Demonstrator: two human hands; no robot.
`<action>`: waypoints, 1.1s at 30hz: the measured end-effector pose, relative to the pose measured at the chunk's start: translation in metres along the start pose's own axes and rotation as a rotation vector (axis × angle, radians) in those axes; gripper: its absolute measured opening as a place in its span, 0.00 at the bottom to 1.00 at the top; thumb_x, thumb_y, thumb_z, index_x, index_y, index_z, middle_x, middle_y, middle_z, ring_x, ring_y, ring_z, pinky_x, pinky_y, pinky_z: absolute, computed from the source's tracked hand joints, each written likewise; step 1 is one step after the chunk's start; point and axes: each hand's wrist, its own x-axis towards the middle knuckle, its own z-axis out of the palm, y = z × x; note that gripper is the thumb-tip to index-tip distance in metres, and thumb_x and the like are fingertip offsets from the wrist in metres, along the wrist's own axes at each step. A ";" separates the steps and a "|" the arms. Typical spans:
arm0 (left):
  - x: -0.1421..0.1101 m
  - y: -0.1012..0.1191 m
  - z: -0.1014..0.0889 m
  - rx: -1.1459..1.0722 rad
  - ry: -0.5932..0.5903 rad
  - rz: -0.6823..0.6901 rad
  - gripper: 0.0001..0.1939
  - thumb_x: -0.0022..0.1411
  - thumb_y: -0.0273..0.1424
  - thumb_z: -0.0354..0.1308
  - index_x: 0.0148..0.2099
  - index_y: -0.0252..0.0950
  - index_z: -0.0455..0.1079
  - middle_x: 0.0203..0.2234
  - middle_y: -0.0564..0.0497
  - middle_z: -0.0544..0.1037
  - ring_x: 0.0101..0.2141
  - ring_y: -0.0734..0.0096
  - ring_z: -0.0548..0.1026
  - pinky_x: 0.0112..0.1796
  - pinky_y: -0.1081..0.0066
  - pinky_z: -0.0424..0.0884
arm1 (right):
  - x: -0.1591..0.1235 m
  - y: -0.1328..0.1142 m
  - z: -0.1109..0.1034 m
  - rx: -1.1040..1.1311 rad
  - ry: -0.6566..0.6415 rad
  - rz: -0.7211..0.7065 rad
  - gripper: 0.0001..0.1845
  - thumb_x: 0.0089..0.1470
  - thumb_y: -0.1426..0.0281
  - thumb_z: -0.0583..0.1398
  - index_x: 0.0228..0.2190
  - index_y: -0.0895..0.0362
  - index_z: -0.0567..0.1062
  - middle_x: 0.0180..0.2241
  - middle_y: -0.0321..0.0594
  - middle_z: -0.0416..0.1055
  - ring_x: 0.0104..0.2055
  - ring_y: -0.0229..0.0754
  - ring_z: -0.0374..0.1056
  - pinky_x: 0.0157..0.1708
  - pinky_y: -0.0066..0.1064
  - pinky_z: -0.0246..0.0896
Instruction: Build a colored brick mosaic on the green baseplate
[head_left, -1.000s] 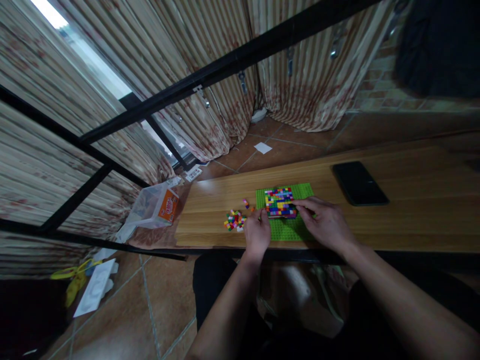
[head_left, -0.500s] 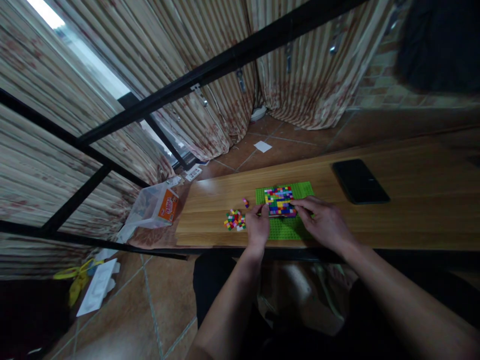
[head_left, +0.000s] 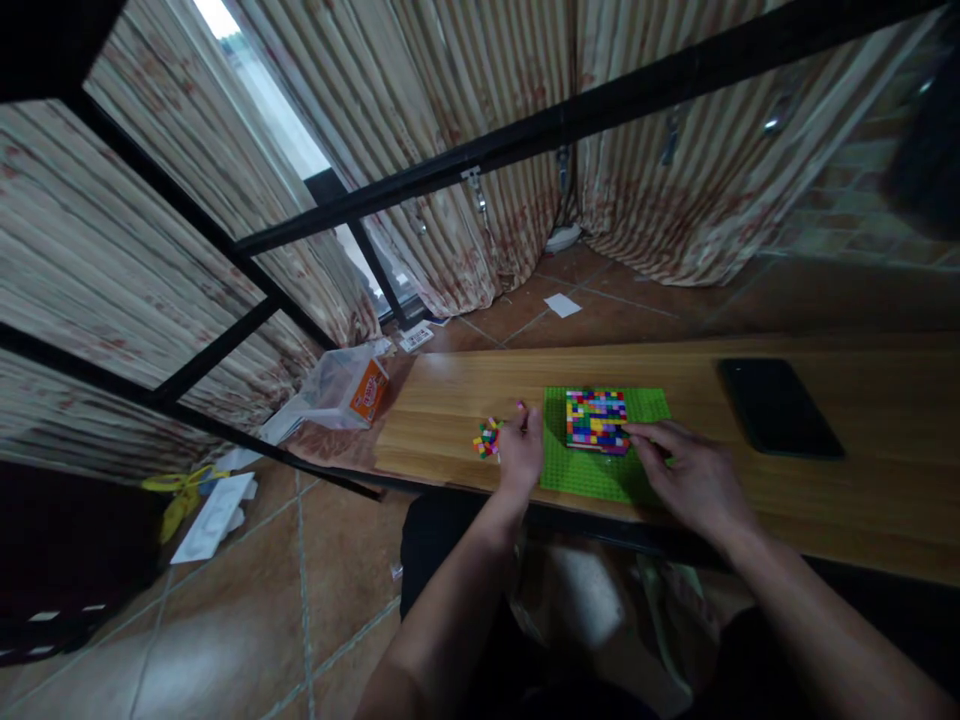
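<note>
A green baseplate (head_left: 645, 405) lies on a wooden table (head_left: 450, 390), with a block of many-coloured small bricks (head_left: 596, 419) pressed onto it. My right hand (head_left: 686, 478) rests on the plate with its fingers stretched to the block's near right corner. To the left of the plate, my left hand (head_left: 521, 455) sits with fingers curled, beside a small heap of loose coloured bricks (head_left: 487, 438). A single loose brick (head_left: 519, 405) lies just past its fingertips. Whether the left fingers hold a brick is hidden.
A black phone (head_left: 780, 408) lies flat on the table to the right. On the tiled floor to the left are a clear plastic bag with an orange box (head_left: 341, 390), white packaging (head_left: 214, 505) and a paper scrap (head_left: 562, 304). Black metal bars and striped curtains stand behind.
My left hand has moved left off the plate's edge to the loose brick heap. My right hand stays at the block's corner. The camera has shifted, so everything sits further right and lower.
</note>
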 end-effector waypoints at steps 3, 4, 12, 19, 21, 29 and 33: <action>0.022 -0.003 -0.019 0.260 -0.038 0.008 0.16 0.68 0.36 0.48 0.41 0.36 0.77 0.32 0.48 0.82 0.34 0.69 0.79 0.35 0.75 0.70 | 0.001 -0.001 -0.001 0.006 0.003 0.007 0.14 0.60 0.65 0.55 0.38 0.53 0.79 0.36 0.41 0.79 0.34 0.44 0.76 0.34 0.34 0.69; 0.030 -0.003 -0.022 0.306 -0.049 0.007 0.15 0.67 0.36 0.50 0.39 0.36 0.77 0.33 0.47 0.82 0.36 0.67 0.79 0.37 0.73 0.70 | 0.001 -0.001 -0.001 0.006 -0.001 0.009 0.14 0.60 0.65 0.55 0.38 0.53 0.79 0.36 0.41 0.79 0.34 0.45 0.76 0.34 0.35 0.69; 0.059 0.002 -0.011 0.577 -0.112 -0.029 0.12 0.62 0.30 0.55 0.43 0.30 0.75 0.40 0.34 0.80 0.44 0.54 0.78 0.43 0.64 0.71 | 0.006 -0.004 -0.002 0.003 -0.004 0.033 0.14 0.60 0.66 0.54 0.38 0.53 0.80 0.36 0.41 0.79 0.35 0.45 0.76 0.36 0.35 0.69; 0.050 0.012 -0.027 0.602 -0.118 0.081 0.12 0.67 0.31 0.50 0.45 0.33 0.73 0.41 0.39 0.79 0.45 0.61 0.78 0.43 0.69 0.70 | 0.008 -0.005 -0.005 0.015 0.015 0.036 0.13 0.60 0.67 0.55 0.39 0.53 0.79 0.36 0.41 0.79 0.35 0.44 0.76 0.35 0.35 0.69; 0.041 0.018 -0.033 0.550 -0.122 0.154 0.12 0.69 0.33 0.48 0.46 0.35 0.70 0.39 0.43 0.80 0.41 0.64 0.78 0.41 0.70 0.70 | 0.009 -0.007 -0.006 0.024 0.020 0.044 0.13 0.61 0.67 0.54 0.39 0.53 0.79 0.36 0.41 0.78 0.35 0.44 0.75 0.35 0.35 0.69; -0.006 0.054 -0.029 -0.019 -0.409 0.580 0.05 0.67 0.29 0.51 0.40 0.37 0.68 0.33 0.49 0.78 0.34 0.70 0.76 0.38 0.72 0.69 | 0.012 -0.027 -0.010 0.137 0.012 0.044 0.15 0.61 0.66 0.56 0.48 0.53 0.75 0.41 0.42 0.76 0.41 0.44 0.74 0.41 0.36 0.70; -0.014 0.065 -0.020 -0.043 -0.468 0.581 0.07 0.68 0.29 0.49 0.41 0.38 0.69 0.37 0.49 0.78 0.38 0.70 0.76 0.41 0.72 0.69 | 0.012 -0.029 -0.010 0.149 -0.020 0.045 0.16 0.62 0.66 0.54 0.49 0.50 0.74 0.43 0.42 0.77 0.44 0.44 0.74 0.44 0.37 0.70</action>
